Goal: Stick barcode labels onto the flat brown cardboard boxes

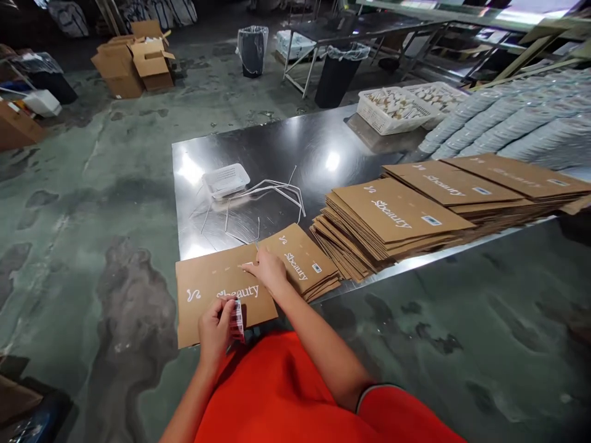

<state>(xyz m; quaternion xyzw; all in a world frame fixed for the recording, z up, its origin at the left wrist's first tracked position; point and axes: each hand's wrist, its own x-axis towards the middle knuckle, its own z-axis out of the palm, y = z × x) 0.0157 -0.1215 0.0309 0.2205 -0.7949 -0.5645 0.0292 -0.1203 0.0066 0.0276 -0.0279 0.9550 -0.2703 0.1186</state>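
My left hand (216, 326) is closed on a strip of barcode labels (237, 321), printed in red, white and black, which hangs over the near edge of a flat brown cardboard box (198, 320). White "beauty" lettering runs across this box, partly covered by my left fingers. My right hand (268, 269) rests on the upper right of the same box, thumb and forefinger stretched apart. A small white label (248, 266) shows by the thumb, partly hidden. Just to the right lies a short pile of matching flat boxes (300, 255).
Taller stacks of flat boxes (397, 209) line the metal table (314, 138) to the right. White strips (277, 184) lie near a small white basket (226, 179). Baskets of small items (392, 107) and bundled pale stacks (517, 120) stand behind. Bins (253, 52) are on the floor.
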